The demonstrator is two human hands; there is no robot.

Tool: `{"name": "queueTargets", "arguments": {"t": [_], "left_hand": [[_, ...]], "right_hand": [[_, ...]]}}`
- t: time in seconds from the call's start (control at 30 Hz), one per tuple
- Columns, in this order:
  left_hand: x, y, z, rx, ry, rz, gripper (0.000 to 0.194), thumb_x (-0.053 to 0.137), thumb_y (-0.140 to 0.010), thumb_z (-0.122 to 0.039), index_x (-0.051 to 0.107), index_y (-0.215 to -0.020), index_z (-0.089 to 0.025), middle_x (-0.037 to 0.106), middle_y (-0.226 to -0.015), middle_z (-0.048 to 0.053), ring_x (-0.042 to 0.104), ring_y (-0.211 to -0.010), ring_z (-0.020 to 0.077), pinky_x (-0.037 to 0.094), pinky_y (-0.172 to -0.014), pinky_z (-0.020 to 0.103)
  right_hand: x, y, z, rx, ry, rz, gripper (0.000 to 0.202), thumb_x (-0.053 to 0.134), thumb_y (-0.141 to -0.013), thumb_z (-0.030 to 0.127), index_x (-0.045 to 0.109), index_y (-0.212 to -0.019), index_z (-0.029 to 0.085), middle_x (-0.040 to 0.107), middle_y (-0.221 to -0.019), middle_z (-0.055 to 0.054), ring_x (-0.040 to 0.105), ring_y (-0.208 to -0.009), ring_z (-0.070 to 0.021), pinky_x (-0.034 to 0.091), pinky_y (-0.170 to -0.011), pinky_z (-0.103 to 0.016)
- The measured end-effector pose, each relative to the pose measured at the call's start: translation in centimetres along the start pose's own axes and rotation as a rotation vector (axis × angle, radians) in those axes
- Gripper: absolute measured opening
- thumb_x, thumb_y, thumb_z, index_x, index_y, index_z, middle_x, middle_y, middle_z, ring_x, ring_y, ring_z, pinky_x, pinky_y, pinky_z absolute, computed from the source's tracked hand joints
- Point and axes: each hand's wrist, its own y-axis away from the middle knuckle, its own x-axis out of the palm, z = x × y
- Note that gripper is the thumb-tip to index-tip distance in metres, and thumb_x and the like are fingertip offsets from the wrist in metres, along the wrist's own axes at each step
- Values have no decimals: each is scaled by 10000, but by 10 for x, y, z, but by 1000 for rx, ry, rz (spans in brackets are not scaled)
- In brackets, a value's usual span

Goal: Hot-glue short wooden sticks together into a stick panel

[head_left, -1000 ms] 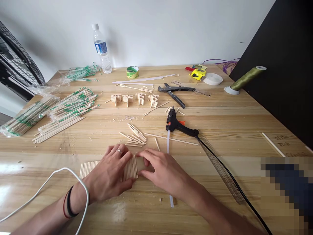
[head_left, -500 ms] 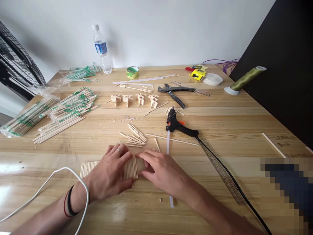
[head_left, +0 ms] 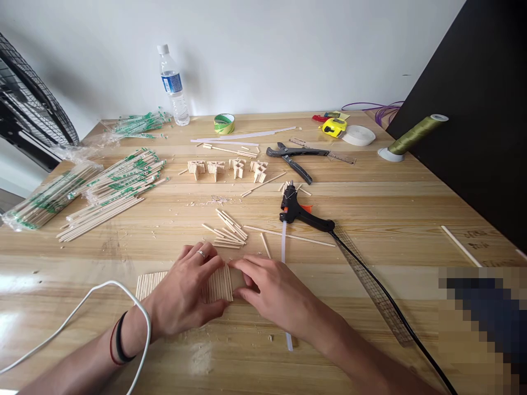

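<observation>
A flat row of short wooden sticks [head_left: 217, 285] lies side by side on the table in front of me. Across it rests my left hand [head_left: 185, 288], its index finger at the far edge and thumb at the near edge, holding the row; the middle of the row is hidden beneath it. At the row's right end, my right hand [head_left: 267, 285] has its index finger and thumb against the two ends of the outermost stick [head_left: 229, 282]. Loose short sticks [head_left: 230, 227] lie just beyond my hands. A black hot glue gun [head_left: 302, 208] with a clear glue stick [head_left: 284, 241] lies beyond my right hand.
Several small stick assemblies [head_left: 216, 169] stand farther back, near a black cutter [head_left: 294, 156]. Bundles of wrapped chopsticks [head_left: 119, 175] lie left. A water bottle [head_left: 173, 90], green tape [head_left: 224, 124], tape measure [head_left: 334, 128] and thread spool [head_left: 418, 137] stand behind. A white cable [head_left: 99, 285] crosses my left wrist.
The whole view has shifted very slightly. Both hands keep their places on the row of sticks, and nothing else has visibly moved.
</observation>
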Motion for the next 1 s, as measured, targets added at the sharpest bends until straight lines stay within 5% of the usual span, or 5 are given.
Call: {"name": "queueTargets", "arguments": {"t": [1.0], "left_hand": [[2, -1, 0, -3, 28, -10, 310, 744, -807, -252, 588, -1072, -210, 573, -1078, 70, 546, -1003, 289, 418, -912, 477]], "right_hand": [[2, 0, -1, 3, -60, -16, 261, 748, -839, 37, 723, -1043, 197, 667, -826, 12, 588, -731, -155, 431, -694, -273]]}}
